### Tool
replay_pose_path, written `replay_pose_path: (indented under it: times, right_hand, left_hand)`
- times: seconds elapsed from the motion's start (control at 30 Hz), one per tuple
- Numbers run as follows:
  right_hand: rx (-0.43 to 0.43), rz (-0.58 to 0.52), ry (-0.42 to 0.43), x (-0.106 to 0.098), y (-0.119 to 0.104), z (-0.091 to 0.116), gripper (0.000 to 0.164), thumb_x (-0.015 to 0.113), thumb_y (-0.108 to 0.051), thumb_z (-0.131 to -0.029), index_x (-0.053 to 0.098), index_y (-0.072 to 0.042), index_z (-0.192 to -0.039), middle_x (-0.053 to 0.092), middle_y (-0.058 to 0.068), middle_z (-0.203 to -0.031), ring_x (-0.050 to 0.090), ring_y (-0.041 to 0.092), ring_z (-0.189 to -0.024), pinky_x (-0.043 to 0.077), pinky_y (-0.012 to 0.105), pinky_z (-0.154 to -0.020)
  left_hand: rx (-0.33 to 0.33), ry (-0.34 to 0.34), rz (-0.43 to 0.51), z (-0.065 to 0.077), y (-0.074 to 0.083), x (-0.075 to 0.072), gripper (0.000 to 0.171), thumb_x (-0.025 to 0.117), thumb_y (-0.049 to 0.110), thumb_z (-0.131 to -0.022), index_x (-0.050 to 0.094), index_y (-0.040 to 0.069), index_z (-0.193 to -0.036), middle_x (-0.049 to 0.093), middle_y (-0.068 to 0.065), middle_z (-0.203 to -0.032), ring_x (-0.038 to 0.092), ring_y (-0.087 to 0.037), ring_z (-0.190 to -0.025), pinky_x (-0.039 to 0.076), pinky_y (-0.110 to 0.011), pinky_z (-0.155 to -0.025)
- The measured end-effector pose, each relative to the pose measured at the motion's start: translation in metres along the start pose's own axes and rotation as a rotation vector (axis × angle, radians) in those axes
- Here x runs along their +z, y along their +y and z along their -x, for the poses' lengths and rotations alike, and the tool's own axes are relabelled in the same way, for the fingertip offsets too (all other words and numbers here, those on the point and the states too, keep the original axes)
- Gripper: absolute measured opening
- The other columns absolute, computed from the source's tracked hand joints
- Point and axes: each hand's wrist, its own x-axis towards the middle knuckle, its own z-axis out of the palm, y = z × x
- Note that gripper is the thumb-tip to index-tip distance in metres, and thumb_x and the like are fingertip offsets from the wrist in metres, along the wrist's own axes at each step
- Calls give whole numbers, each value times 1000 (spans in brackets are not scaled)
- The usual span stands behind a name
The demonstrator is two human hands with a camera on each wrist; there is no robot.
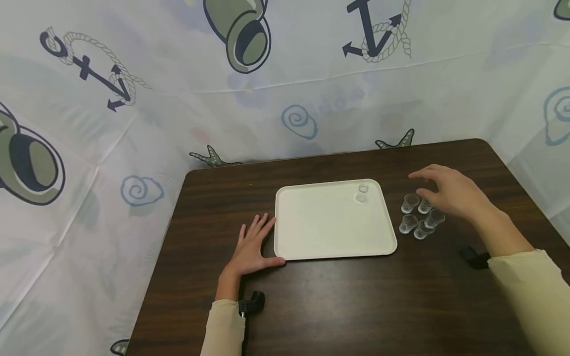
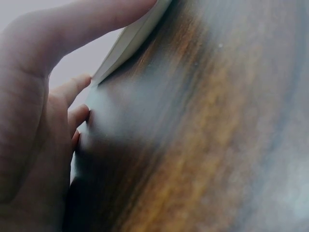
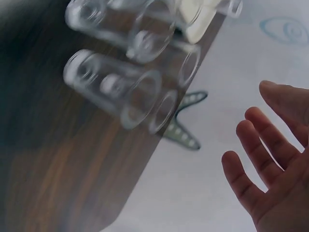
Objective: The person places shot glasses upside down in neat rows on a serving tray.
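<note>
A cream rectangular tray lies on the dark wooden table. My left hand is spread at its near left corner, thumb and forefinger touching the rim; the left wrist view shows the thumb along the edge. One small clear shot glass stands near the tray's far right corner. Several more shot glasses are grouped on the table just right of the tray. Over the back of this group hovers my right hand, fingers loosely bent and holding nothing; in the right wrist view its fingers are apart from the glasses.
The brown wood-grain table extends around the tray. A patterned cloth with anchors and shells hangs behind the table's far edge and along its sides. Black straps with small devices sit at both wrists.
</note>
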Motion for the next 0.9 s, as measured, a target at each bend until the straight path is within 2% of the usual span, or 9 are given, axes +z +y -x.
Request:
replay_pose_path:
  times: [0.2,0.3,0.43,0.6,0.8,0.9]
  right_hand:
    - [74,-96,44,-4,28,17,43,56,-8,-94,51,-10,-137,51,21,-130,52,40,-108,40,50,-71]
    - [115,-155,35,-2,42,22,44,54,-7,-95,48,-7,-139,50,24,-131,50,44,-111,40,53,-73]
    - [137,-206,16,9,60,25,45,57,-7,-94,47,-3,-138,51,27,-130,51,47,-110,43,58,-77]
    - [135,-248,-25,29,82,27,46,63,-10,-92,50,-1,-135,53,29,-127,54,46,-107,47,55,-76]
    - [115,-240,-99,43,91,24,49,66,-15,-90,51,-1,-134,56,30,-123,58,45,-104,49,55,-77]
    - [118,-264,-118,45,90,22,48,64,-22,-93,51,-1,-134,51,32,-128,52,49,-111,44,60,-83]
  left_hand:
    - [-1,-2,13,-1,1,-1,112,62,81,-64,20,29,-154,14,-3,-160,6,-26,-148,0,-61,-112]
    - [-1,-1,17,0,1,-1,112,63,81,-65,21,28,-154,15,-3,-160,7,-27,-148,0,-61,-112]
    - [0,-3,20,-1,1,-1,111,63,79,-66,21,28,-154,15,-4,-160,7,-28,-147,0,-61,-112]
    - [4,-2,20,0,3,-2,110,66,76,-66,21,27,-154,16,-5,-160,9,-30,-147,1,-62,-111]
    - [5,2,21,1,3,-3,110,66,76,-66,22,27,-154,17,-6,-160,9,-30,-147,2,-62,-111]
    - [4,1,22,1,3,-3,110,66,76,-66,21,28,-154,17,-5,-160,8,-29,-147,1,-62,-112]
